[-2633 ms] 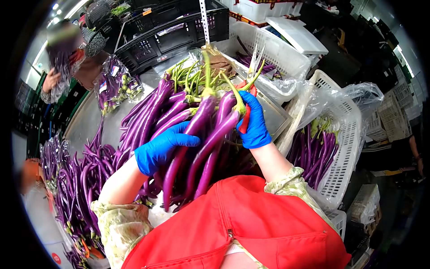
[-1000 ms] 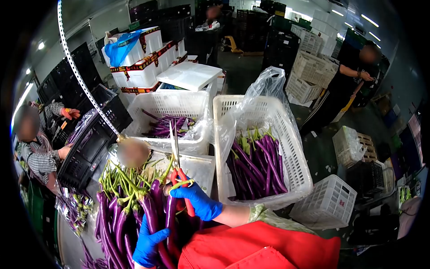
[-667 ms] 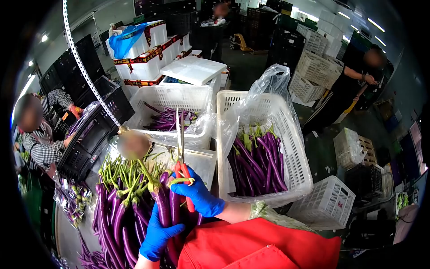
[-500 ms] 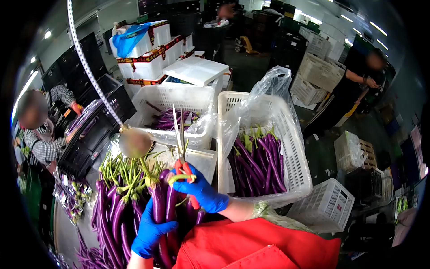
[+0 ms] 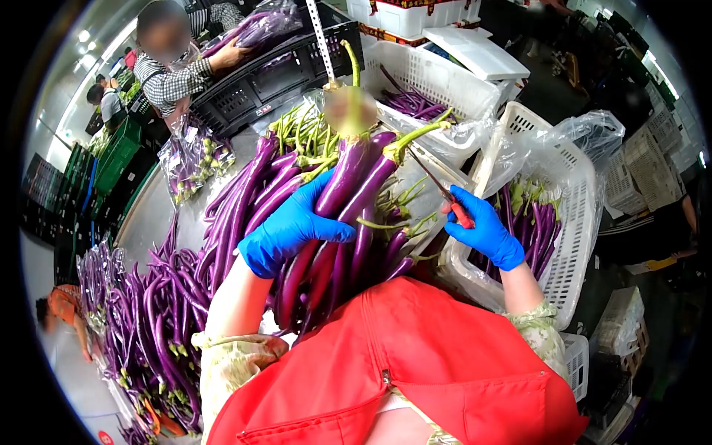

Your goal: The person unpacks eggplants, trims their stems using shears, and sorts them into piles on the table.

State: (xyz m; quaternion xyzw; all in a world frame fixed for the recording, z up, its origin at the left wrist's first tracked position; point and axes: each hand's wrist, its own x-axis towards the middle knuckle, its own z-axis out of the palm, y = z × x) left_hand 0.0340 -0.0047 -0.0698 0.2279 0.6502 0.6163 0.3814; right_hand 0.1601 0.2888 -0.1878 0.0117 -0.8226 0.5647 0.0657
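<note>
Eggplants (image 5: 374, 182) sit near centre, clamped in my left hand (image 5: 289, 230), stems pointing far. To its right and apart, my right hand (image 5: 483, 231) is closed on red-handled scissors (image 5: 461, 213); the tip appears just beside one stem, contact not confirmable. I judge the step as presenting stems to the blades; the next move calls for a steady left grip, glove clear. Farther right, a white crate (image 5: 582, 230) holds further eggplants (image 5: 526, 230).
</note>
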